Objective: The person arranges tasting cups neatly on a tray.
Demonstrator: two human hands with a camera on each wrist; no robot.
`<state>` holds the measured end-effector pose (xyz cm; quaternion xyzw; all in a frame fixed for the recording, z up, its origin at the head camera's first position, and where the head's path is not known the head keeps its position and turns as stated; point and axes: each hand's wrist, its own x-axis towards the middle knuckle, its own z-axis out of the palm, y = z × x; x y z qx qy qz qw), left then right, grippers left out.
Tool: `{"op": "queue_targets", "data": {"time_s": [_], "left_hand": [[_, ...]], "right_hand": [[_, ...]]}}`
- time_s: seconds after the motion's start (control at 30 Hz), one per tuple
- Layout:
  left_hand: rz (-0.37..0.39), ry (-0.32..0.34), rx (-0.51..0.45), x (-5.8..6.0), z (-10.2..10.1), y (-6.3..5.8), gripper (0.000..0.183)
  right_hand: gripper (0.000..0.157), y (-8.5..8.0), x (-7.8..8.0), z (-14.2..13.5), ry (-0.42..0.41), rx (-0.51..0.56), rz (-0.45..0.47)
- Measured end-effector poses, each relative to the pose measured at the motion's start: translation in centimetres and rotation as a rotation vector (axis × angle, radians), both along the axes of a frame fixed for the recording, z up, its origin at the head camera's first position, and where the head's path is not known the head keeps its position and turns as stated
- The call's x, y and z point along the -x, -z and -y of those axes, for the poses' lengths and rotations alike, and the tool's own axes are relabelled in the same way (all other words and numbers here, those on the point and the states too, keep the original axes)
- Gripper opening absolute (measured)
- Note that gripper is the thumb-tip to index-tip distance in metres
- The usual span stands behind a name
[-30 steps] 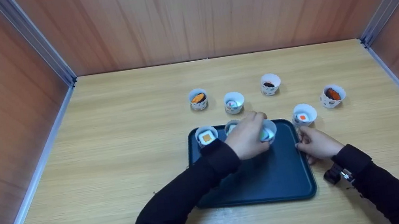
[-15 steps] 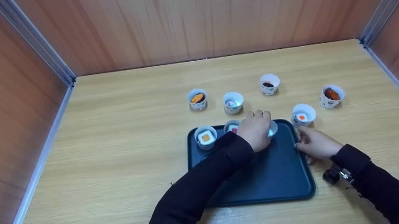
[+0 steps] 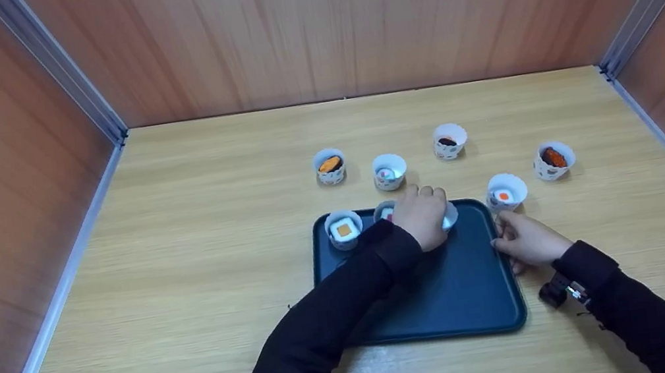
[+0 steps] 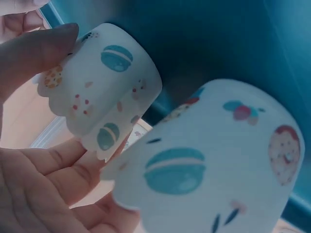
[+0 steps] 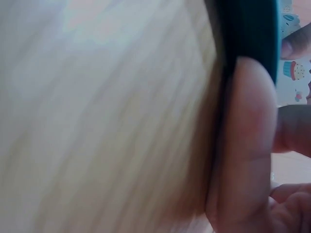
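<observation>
My left hand (image 3: pixel 422 217) reaches over the dark blue tray (image 3: pixel 438 303) and grips a white paper cup (image 4: pixel 112 73) near the tray's back edge. Thumb and fingers curl around its scalloped rim; the hand covers most of it in the head view. Left of it on the tray stand a cup with a pink-marked piece (image 3: pixel 384 210), partly hidden, and a cup holding a white square piece with an orange centre (image 3: pixel 344 230). A printed cup (image 4: pixel 209 155) fills the right of the left wrist view. My right hand (image 3: pixel 529 240) holds the tray's right edge, its thumb (image 5: pixel 250 121) against the rim.
Behind the tray stand a cup with an orange piece (image 3: pixel 331 167), a cup with a pale piece (image 3: pixel 389 172) and a cup with dark contents (image 3: pixel 450 141). To the right are a cup with a white-and-orange piece (image 3: pixel 506 191) and a cup with reddish-brown contents (image 3: pixel 554 160). Wooden panels enclose the table.
My left hand has shifted right and now covers more of the gripped cup, uncovering the pink-marked piece beside it. My right hand stays at the tray's edge.
</observation>
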<state>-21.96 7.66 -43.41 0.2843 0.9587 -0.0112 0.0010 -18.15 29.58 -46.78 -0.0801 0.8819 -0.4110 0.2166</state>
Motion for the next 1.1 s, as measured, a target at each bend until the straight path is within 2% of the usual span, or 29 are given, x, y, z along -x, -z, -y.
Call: {"op": "queue_targets", "data": {"time_s": [0.1, 0.23, 0.4, 0.6, 0.77, 0.9, 1.1], "left_hand": [[0.032, -0.011, -0.01, -0.1, 0.1, 0.0, 0.052], [0.092, -0.02, -0.053, -0.2, 0.2, -0.4, 0.069], [0.144, -0.028, -0.165, -0.6, 1.2, -1.8, 0.084], [0.1, -0.077, -0.376, -0.9, 4.4, -4.6, 0.079], [0.074, -0.128, -0.566, -0.7, 8.3, -6.0, 0.077], [0.082, -0.18, -0.649, 0.3, 11.2, -5.9, 0.079], [0.158, -0.263, -0.743, 3.4, 14.3, -4.7, 0.087]], "right_hand": [[0.015, 0.0, 0.0, 0.0, 0.004, -0.01, 0.004], [0.016, -0.1, 0.0, 0.1, 0.016, -0.022, 0.017], [0.017, -0.1, 0.0, 0.1, 0.022, -0.019, 0.028], [0.018, -0.3, 0.0, 0.2, 0.022, -0.028, 0.023], [0.018, -0.4, 0.0, 0.1, 0.024, -0.032, 0.02], [0.017, -0.4, 0.0, -0.1, 0.016, -0.016, 0.018], [0.017, -0.4, -0.1, -0.4, 0.02, -0.01, 0.017]]}}
